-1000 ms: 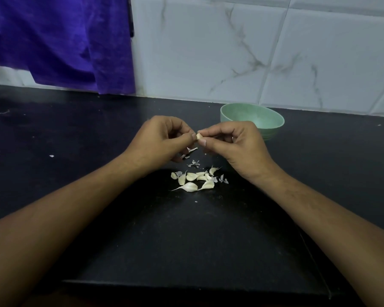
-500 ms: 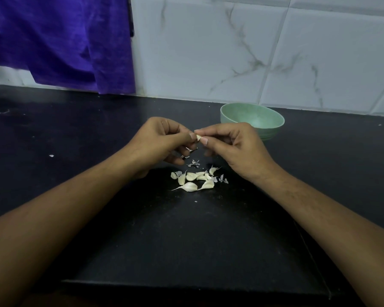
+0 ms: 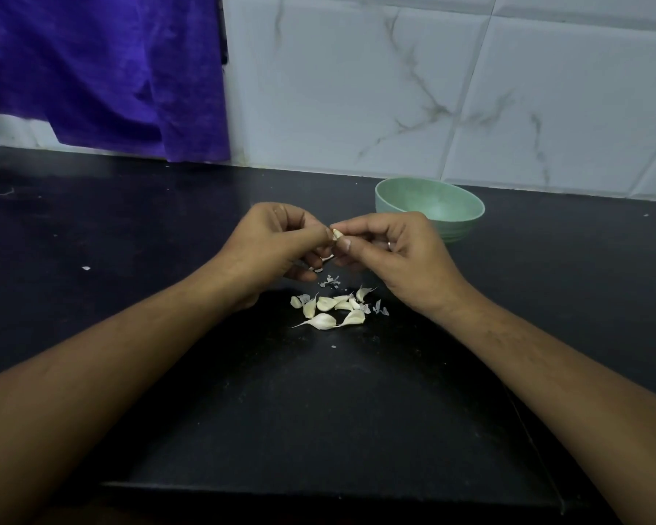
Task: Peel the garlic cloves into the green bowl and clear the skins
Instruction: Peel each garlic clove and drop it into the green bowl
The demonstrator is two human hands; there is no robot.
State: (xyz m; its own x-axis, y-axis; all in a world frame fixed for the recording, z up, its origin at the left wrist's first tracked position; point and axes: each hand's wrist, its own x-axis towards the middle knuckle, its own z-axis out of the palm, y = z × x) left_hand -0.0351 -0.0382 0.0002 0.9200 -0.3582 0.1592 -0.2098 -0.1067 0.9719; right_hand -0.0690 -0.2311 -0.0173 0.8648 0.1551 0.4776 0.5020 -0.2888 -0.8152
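Your left hand (image 3: 277, 248) and right hand (image 3: 391, 252) meet at the centre of the frame, both pinching one garlic clove (image 3: 337, 234) between the fingertips. The green bowl (image 3: 429, 206) sits just behind your right hand, right of centre, and looks empty from here. The unpeeled cloves (image 3: 332, 306) lie in a loose heap below your hands, with skin flakes (image 3: 330, 281) scattered among them. The likely slip: the clove squirts out of your pinch as the skin gives and lands in that heap. Falling skins could also mix with the cloves and make clearing fiddly.
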